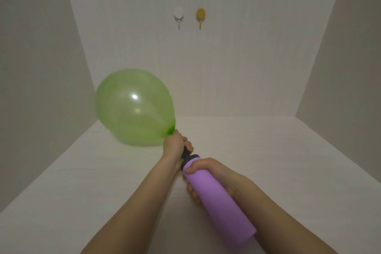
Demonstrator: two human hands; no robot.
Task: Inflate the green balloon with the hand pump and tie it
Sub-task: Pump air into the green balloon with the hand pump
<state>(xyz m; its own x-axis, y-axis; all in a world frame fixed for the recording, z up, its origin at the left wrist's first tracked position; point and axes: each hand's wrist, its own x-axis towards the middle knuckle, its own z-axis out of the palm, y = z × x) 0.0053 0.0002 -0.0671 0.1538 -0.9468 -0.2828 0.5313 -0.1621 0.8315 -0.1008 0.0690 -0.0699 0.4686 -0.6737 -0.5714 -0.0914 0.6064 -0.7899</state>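
Observation:
The green balloon [135,108] is partly inflated and stands out to the upper left above the white table [257,150]. Its neck sits on the black nozzle of the purple hand pump [218,198]. My left hand [175,143] grips the balloon's neck around that nozzle, hiding the joint. My right hand [208,173] grips the purple pump barrel near its front end, thumb on top and fingers curled underneath. The pump slants from the lower right up toward the balloon.
White walls close in the table on the left, back and right. Two small hooks hang on the back wall, one white [178,15] and one yellow [200,16]. The table surface around the hands is bare.

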